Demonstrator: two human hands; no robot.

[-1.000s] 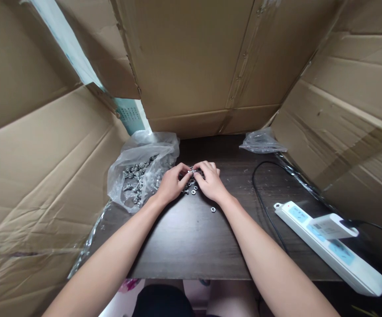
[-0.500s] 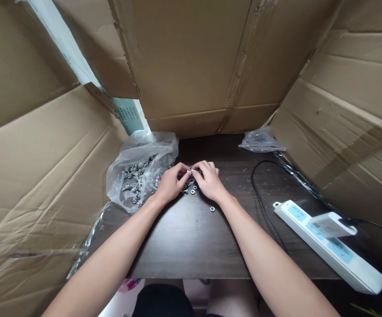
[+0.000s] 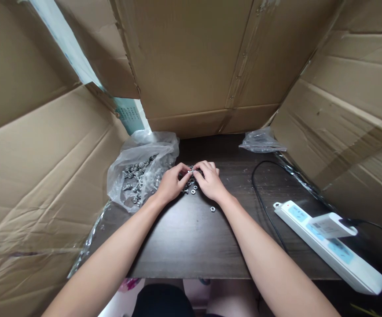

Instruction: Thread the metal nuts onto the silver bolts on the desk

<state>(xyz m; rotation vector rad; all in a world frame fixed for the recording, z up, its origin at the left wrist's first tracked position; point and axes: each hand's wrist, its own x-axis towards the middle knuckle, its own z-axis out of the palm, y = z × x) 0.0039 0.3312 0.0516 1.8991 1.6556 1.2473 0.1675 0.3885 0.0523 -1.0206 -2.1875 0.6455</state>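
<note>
Between my fingertips, over the middle of the dark table, is a small shiny bolt (image 3: 190, 171). My left hand (image 3: 173, 181) pinches it from the left with thumb and index finger. From the right, my right hand (image 3: 210, 179) closes thumb and fingers on its other end. Fingers partly cover the piece, so I cannot tell whether a nut sits on it. Several loose hex nuts lie under and in front of my hands, among them a nut (image 3: 193, 192). One stray nut (image 3: 212, 209) lies nearer me, below my right wrist. Some small bolts (image 3: 185, 191) lie beside my left hand.
An open clear plastic bag (image 3: 118, 176) full of bolts stands left of my left hand. Another clear bag (image 3: 262, 141) lies at the back right. A white power strip (image 3: 329, 246) and black cable (image 3: 255, 182) occupy the right. Cardboard walls (image 3: 191, 66) enclose the table (image 3: 191, 246).
Both hands stay in nearly the same place. The bolt shifts very slightly between the fingertips; the loose nuts and bags have not moved.
</note>
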